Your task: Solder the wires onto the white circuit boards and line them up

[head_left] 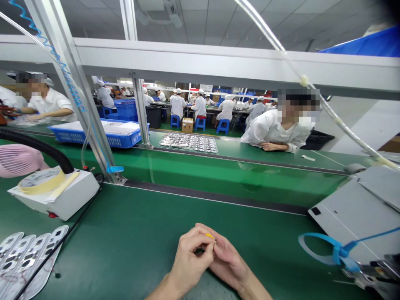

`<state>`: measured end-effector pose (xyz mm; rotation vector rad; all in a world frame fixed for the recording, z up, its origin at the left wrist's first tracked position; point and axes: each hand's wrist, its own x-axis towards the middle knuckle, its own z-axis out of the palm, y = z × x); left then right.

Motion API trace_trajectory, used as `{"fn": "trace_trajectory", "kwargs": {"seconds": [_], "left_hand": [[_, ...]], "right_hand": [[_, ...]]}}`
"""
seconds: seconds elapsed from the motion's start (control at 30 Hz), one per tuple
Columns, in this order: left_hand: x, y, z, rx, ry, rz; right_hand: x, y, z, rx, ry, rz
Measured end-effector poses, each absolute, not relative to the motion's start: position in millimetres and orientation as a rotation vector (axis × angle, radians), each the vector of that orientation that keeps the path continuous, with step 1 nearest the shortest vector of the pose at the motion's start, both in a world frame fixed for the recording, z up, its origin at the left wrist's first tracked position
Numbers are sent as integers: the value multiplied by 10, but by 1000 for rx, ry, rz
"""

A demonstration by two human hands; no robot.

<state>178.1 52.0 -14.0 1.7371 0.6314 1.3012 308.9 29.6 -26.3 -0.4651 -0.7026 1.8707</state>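
Observation:
My left hand (pixel 191 259) and my right hand (pixel 230 261) meet above the green tabletop, low in the middle of the view. Between their fingers shows a small bright yellow piece (pixel 210 236), mostly covered, so its kind cannot be made out. The thumb and index finger of my left hand are pinched together just below it. My right hand curls in from behind, its thumb beside the yellow piece and its other fingers partly hidden by my left hand.
Packaged parts in clear trays (pixel 29 256) lie at left, beside a white box (pixel 62 193) with a black hose and cable. A pink fan (pixel 20 160) stands behind. At right are a grey machine (pixel 359 212) and blue strap (pixel 318 237). Across the green channel, a person (pixel 275 129) leans.

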Motion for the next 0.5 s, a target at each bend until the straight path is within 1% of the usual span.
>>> {"fn": "trace_trajectory", "kwargs": {"seconds": [0.2, 0.33, 0.5], "left_hand": [[1778, 519, -147, 1637, 612, 1250], [1736, 531, -107, 1676, 551, 1195], [1705, 560, -100, 1753, 483, 1207]], "right_hand": [[3113, 297, -287, -498, -707, 1868], [3142, 304, -295, -503, -710, 1871], [3154, 302, -289, -475, -711, 1873]]}}
